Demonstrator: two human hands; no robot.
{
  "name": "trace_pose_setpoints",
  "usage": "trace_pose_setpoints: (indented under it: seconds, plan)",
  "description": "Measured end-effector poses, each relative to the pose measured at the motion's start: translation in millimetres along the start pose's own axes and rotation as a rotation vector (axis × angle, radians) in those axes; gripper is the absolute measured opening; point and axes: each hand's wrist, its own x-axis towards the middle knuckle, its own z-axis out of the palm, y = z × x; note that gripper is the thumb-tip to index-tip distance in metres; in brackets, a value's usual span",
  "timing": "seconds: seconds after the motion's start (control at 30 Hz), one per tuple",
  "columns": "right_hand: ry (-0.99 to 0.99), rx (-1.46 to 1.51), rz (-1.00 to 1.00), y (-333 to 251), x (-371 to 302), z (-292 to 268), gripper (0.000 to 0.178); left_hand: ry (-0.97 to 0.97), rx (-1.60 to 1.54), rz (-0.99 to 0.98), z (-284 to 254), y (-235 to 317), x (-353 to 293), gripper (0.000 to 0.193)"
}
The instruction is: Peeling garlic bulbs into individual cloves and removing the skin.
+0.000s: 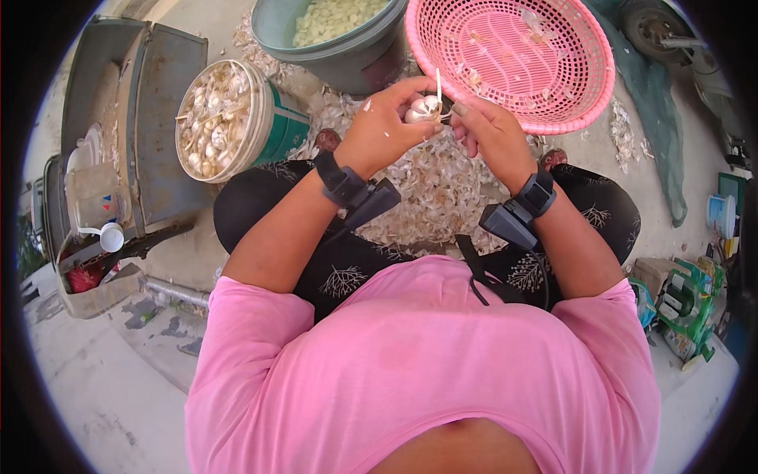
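Observation:
A white garlic bulb (424,110) with a thin pale stem standing up from it is held in my left hand (385,126), between thumb and fingers. My right hand (495,138) is close against the bulb's right side, thumb and fingers pinched together. What the right fingertips pinch is too small to make out. Under both hands a thick heap of papery garlic skins (442,193) covers the ground between my legs. Just beyond the hands, to the right, a pink plastic basket (517,59) has a few scraps of skin in it.
To the left, a green-and-white bucket (284,126) leans, full of garlic bulbs (213,130). A grey tub (347,67) at the far side contains peeled cloves (332,20). A rusty metal cart (170,103) stands far left; green netting (659,118) lies at the right.

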Motion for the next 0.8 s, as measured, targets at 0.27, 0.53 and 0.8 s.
trace_pose_setpoints:
  seconds: [0.27,0.53,0.8]
  plan:
    - [-0.048,-0.238,-0.225,9.5,1.6,10.1,0.032,0.054,0.582,0.427,11.3,-4.0,-1.5,0.039]
    - [-0.124,-0.090,-0.118,7.2,-2.2,1.8,0.020,-0.194,-0.128,-0.064,2.5,2.8,-3.5,0.043]
    - [-0.313,0.496,0.210,4.2,1.2,-5.2,0.022,-0.286,-0.495,-0.081,-5.5,-2.6,-2.5,0.047]
